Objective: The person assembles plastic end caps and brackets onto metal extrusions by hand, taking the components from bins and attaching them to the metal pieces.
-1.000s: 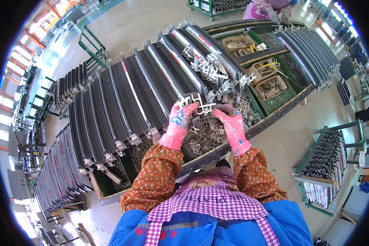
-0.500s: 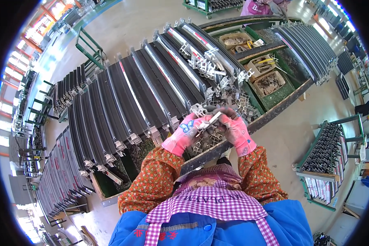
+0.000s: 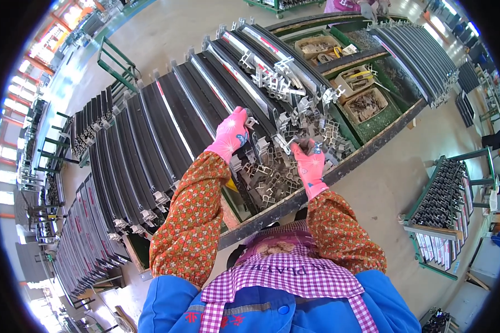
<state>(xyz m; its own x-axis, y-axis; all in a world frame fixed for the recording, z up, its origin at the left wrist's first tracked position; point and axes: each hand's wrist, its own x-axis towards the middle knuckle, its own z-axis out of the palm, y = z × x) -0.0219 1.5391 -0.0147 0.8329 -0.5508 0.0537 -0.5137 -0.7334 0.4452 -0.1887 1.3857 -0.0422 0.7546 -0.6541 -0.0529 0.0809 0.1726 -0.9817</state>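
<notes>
My left hand (image 3: 233,133), in a pink glove with grey fingers, is closed over a dark metal profile (image 3: 250,100) in the row, away from its near end. At the near end of a profile, my right hand (image 3: 309,165), gloved alike, pinches a small silver metal bracket (image 3: 284,145); its fingertips are partly hidden. Below and between both hands lies a heap of loose metal brackets (image 3: 272,180). More brackets (image 3: 336,141) are piled just right of my right hand.
Long dark profiles (image 3: 166,119) lie side by side across the green bench, several with end brackets. Tubs (image 3: 366,104) of small parts stand at right, beyond the bench's front rail (image 3: 366,152). A loaded rack (image 3: 439,205) stands on the right. Another person's gloved hands (image 3: 372,10) show at the far side.
My hands have moved apart: the left one went up and left onto the profiles, the right one stayed close to the bracket heap. The light metal piece between them is no longer held there.
</notes>
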